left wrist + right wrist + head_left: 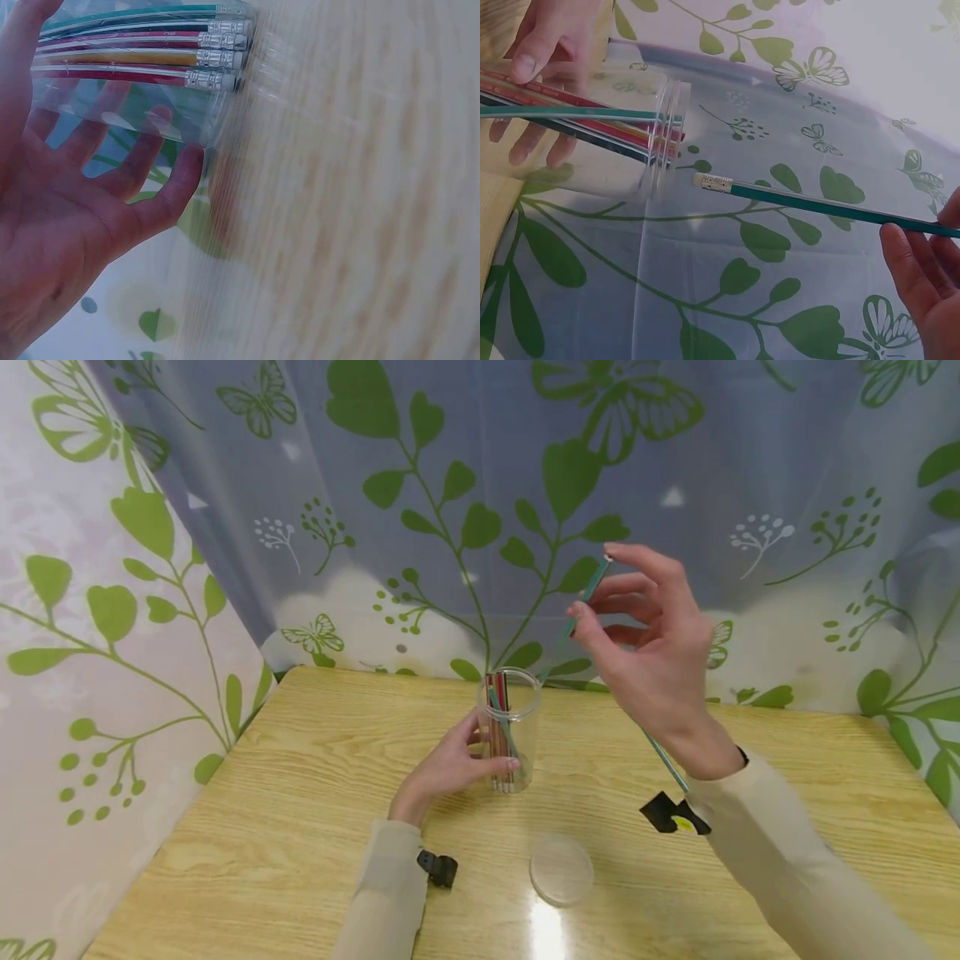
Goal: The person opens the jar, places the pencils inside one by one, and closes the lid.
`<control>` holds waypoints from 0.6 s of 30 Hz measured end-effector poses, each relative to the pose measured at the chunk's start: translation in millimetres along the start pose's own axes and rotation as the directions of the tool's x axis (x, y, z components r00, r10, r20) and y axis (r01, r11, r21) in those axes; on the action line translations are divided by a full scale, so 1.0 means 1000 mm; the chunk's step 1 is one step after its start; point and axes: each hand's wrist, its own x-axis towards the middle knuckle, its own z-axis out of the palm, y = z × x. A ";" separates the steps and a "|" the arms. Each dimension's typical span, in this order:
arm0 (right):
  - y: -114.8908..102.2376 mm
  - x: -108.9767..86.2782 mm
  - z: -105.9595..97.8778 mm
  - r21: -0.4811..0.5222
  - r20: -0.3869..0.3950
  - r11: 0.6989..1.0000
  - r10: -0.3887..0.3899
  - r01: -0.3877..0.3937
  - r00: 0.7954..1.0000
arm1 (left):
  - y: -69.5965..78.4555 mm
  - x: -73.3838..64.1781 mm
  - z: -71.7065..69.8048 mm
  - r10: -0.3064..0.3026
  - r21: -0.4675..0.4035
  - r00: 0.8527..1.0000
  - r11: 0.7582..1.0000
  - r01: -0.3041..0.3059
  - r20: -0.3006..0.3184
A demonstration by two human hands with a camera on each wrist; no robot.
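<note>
Teal pencil [817, 206] is pinched by the right hand [656, 631] just outside the mouth of the jar [527, 752], itself gripped by the left hand [453, 764]. Insertion seems in hand; alignment is probably needed before lowering.

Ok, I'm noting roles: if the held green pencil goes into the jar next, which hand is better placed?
Probably the right hand: it pinches the green pencil, whose eraser end points toward the mouth of the clear jar. The left hand holds the jar.
</note>
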 end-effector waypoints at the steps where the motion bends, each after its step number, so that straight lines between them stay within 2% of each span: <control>1: 0.001 0.000 0.002 -0.002 0.007 1.000 0.000 0.000 1.000 | 0.000 0.000 0.000 0.001 -0.001 1.000 1.000 -0.001 0.001; 12: 0.017 -0.008 0.014 -0.132 0.155 0.991 0.004 0.017 0.988 | -0.001 0.003 -0.001 0.036 -0.010 0.999 0.999 -0.036 0.017; 18: 0.025 -0.014 0.017 -0.181 0.199 0.983 0.023 0.013 0.980 | -0.003 0.003 -0.001 0.032 -0.011 0.999 0.999 -0.032 0.015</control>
